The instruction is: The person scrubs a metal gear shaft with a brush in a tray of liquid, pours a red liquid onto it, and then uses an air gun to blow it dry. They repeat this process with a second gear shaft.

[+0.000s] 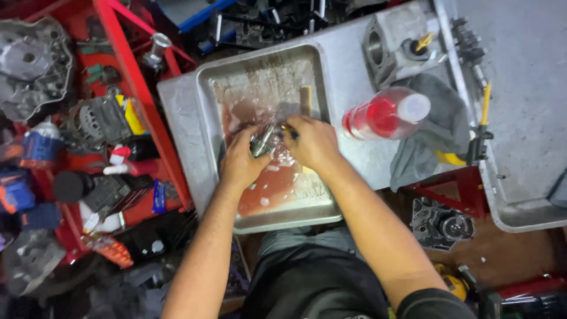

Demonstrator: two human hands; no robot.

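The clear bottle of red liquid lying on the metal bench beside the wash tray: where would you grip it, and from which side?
Probably around the wide red-filled body of the bottle, coming down from above. It lies on its side with the white cap pointing toward the grey rag, so the rounded body is exposed from above. Both hands are busy in the tray.

red plastic bottle [384, 113], blue packet [159, 196]

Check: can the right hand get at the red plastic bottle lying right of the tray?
Probably yes. The right hand is at the tray, and the red plastic bottle lies just beside it with nothing between.
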